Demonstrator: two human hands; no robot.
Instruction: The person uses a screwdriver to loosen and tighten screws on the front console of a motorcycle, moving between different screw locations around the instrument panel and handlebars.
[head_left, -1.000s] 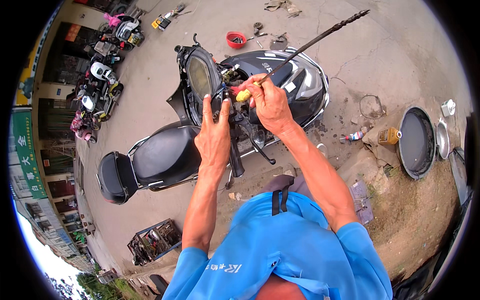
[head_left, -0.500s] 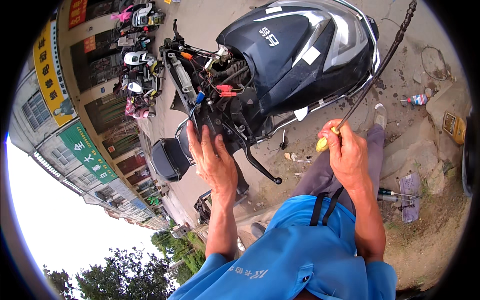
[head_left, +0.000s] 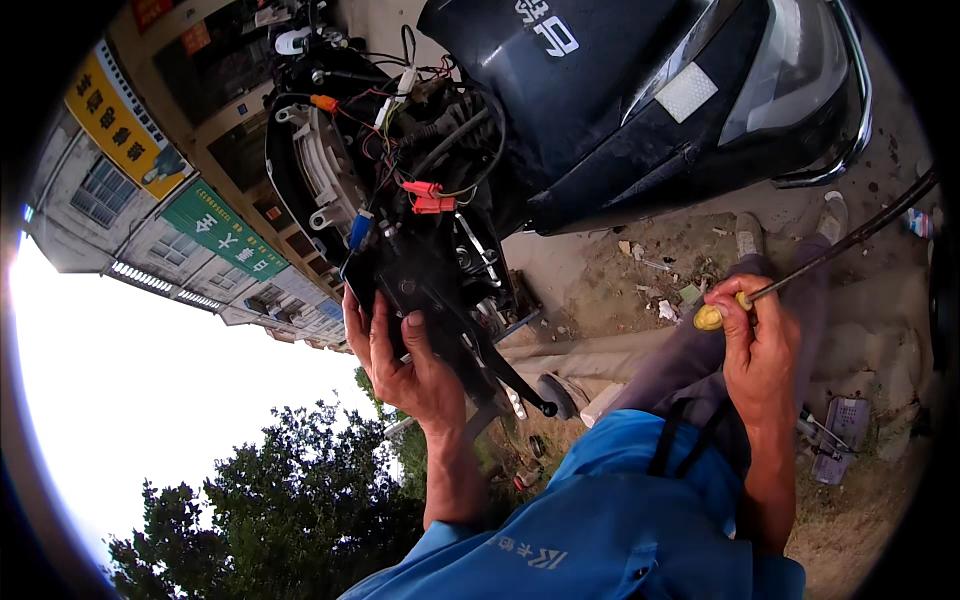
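A dark scooter has its handlebar area opened up, with bare wiring showing. My left hand grips the black handlebar cover, fingers curled along its side and thumb on top. Just beyond these fingers is a blue connector; red connectors hang among the wires farther off. In my right hand is a screwdriver, its yellow handle between thumb and fingers. Its long dark shaft points to the far right, away from the scooter. A black brake lever sticks out right of my left hand.
My legs are at the right, beside the scooter. On the ground lie a purplish plate with tools by it, bits of litter and a bottle. Buildings with signs and a tree fill the left.
The view has come closer to the scooter. My left hand has gone from lying flat over the handlebar cover to gripping it. My right hand has moved right; the screwdriver's shaft has tipped lower.
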